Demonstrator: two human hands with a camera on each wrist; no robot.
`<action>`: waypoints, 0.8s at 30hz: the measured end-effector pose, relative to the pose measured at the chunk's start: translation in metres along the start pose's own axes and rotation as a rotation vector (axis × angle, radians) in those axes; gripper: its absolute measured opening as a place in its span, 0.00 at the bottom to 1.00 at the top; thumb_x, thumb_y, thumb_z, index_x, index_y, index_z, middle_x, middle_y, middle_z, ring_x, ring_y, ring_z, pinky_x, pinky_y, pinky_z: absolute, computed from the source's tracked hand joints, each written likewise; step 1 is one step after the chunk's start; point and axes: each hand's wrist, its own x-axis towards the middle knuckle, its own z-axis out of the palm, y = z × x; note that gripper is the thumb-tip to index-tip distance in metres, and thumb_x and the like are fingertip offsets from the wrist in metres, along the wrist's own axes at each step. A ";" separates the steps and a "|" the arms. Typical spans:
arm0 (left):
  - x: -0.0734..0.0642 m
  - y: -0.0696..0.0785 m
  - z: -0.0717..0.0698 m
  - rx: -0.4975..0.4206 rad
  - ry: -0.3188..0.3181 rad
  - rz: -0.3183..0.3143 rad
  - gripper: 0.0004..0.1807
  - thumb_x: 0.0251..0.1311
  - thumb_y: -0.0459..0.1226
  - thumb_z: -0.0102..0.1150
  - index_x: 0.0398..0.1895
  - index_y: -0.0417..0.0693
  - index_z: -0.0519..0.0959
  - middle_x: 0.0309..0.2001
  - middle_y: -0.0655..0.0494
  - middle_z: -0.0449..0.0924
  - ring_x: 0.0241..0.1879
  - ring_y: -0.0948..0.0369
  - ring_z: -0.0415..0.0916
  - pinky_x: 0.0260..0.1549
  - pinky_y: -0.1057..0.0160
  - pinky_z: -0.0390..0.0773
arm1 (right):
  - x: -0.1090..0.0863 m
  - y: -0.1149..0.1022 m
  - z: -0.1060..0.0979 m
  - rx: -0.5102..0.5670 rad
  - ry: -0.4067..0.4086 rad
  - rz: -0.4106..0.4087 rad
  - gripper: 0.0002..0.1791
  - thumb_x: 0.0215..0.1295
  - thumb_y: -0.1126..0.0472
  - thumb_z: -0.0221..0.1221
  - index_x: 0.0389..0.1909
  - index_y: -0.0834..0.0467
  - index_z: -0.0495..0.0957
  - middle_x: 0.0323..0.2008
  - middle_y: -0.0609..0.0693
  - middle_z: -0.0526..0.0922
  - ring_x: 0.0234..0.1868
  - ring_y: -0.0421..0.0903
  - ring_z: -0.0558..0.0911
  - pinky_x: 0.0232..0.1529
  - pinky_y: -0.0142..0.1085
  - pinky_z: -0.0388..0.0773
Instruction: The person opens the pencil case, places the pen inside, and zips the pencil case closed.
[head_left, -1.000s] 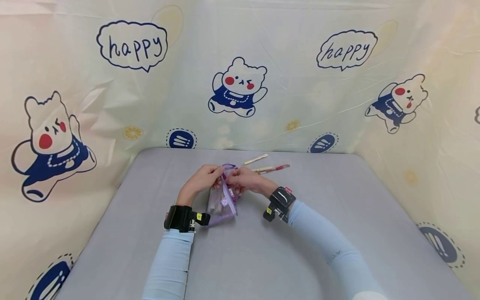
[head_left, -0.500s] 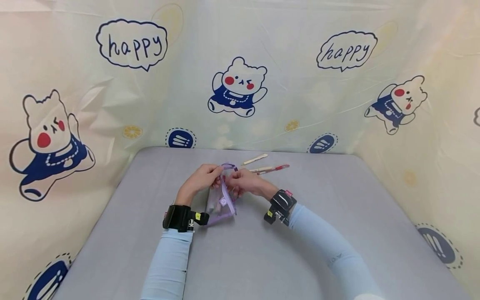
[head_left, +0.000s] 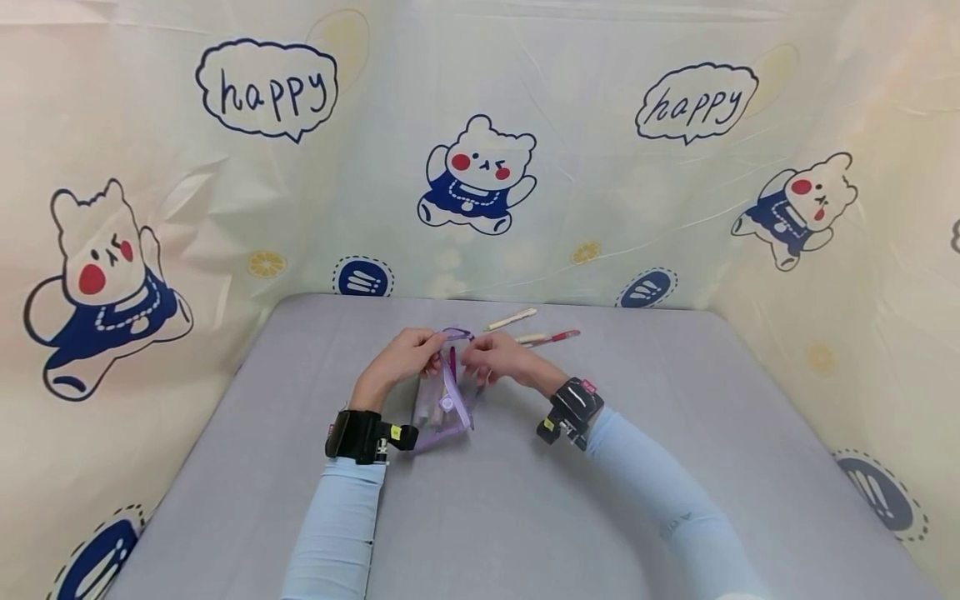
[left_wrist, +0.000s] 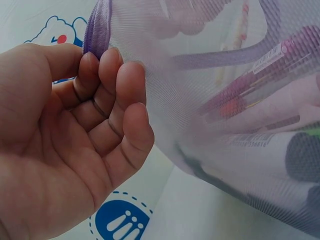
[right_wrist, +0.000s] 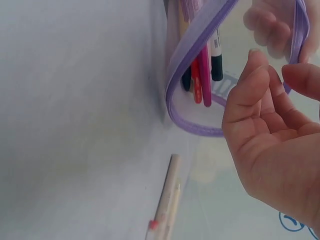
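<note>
Head view: where's the pouch (head_left: 454, 392), and what has hold of it?

Far part of the desk (head_left: 480, 517), between the hands. The left hand (head_left: 405, 354) has its grip on the purple rim (right_wrist: 189, 45), thumb to fingers. Probably to keep the mouth spread; the right wrist view looks straight in.

And the right hand (head_left: 504, 360)?

Just beside the mouth. Grip released: fingers loosely bent, thumb apart, nothing seen between them. It hides some of the rim, so can't tell whether fingertips brush it.

Contents?

Magenta pen (right_wrist: 205, 80), red pen (right_wrist: 196, 82), dark-capped marker (right_wrist: 216, 60), all lengthwise, ends toward the mouth; that lie likely suits the narrow shape. More behind; no count possible. Mesh blurs them in the left wrist view, where a label shows but can't be read.

Outside?

Pale pen (head_left: 512, 320) on the desk beyond the right hand; second pale pen (head_left: 531, 339) next to a red-ended pen (head_left: 557, 337). Within easy reach, I'd judge. Those two are partly behind the hand. Whether the pouch's whole underside touches the desk: unclear.
</note>
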 end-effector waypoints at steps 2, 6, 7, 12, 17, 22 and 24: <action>0.000 0.000 0.000 0.001 0.001 -0.002 0.21 0.75 0.45 0.45 0.27 0.41 0.74 0.24 0.54 0.75 0.25 0.57 0.74 0.30 0.54 0.77 | -0.002 -0.001 -0.003 -0.031 0.007 -0.010 0.17 0.72 0.59 0.53 0.51 0.68 0.77 0.41 0.62 0.85 0.27 0.43 0.82 0.28 0.35 0.77; 0.001 0.000 0.000 0.007 0.005 -0.002 0.21 0.75 0.46 0.45 0.27 0.41 0.73 0.24 0.53 0.75 0.25 0.57 0.74 0.31 0.53 0.77 | -0.006 -0.002 -0.009 -0.110 0.027 -0.040 0.15 0.72 0.57 0.55 0.47 0.65 0.79 0.40 0.62 0.85 0.27 0.47 0.81 0.28 0.39 0.78; 0.001 0.000 0.000 0.009 0.005 -0.001 0.21 0.75 0.45 0.45 0.27 0.41 0.73 0.24 0.53 0.75 0.25 0.57 0.74 0.31 0.53 0.77 | -0.007 -0.003 -0.010 -0.131 0.034 -0.048 0.14 0.72 0.57 0.55 0.46 0.64 0.80 0.40 0.62 0.85 0.28 0.48 0.81 0.29 0.41 0.79; 0.001 0.000 0.000 0.009 0.006 0.006 0.21 0.75 0.44 0.45 0.26 0.40 0.74 0.24 0.53 0.75 0.25 0.57 0.74 0.30 0.53 0.78 | -0.011 -0.005 -0.019 -0.221 0.057 -0.078 0.13 0.72 0.57 0.55 0.45 0.62 0.80 0.38 0.61 0.85 0.28 0.49 0.82 0.28 0.40 0.80; 0.001 -0.001 0.000 0.014 0.004 0.008 0.21 0.76 0.44 0.44 0.26 0.41 0.74 0.24 0.53 0.75 0.25 0.58 0.75 0.31 0.52 0.78 | -0.013 -0.004 -0.032 -0.324 0.083 -0.061 0.15 0.72 0.55 0.56 0.48 0.62 0.79 0.36 0.55 0.84 0.28 0.45 0.81 0.26 0.34 0.79; -0.003 0.004 -0.001 0.007 -0.010 0.020 0.22 0.76 0.44 0.45 0.27 0.38 0.74 0.24 0.51 0.76 0.26 0.55 0.76 0.29 0.57 0.78 | -0.017 -0.001 -0.047 -0.447 0.091 -0.036 0.11 0.71 0.56 0.56 0.43 0.60 0.80 0.34 0.55 0.83 0.28 0.44 0.80 0.27 0.32 0.77; -0.003 0.005 -0.001 0.004 -0.013 0.023 0.21 0.76 0.43 0.45 0.27 0.37 0.74 0.24 0.50 0.76 0.26 0.55 0.76 0.28 0.57 0.78 | -0.018 0.000 -0.053 -0.516 0.114 -0.046 0.09 0.70 0.58 0.57 0.41 0.60 0.80 0.31 0.54 0.82 0.27 0.43 0.78 0.26 0.31 0.74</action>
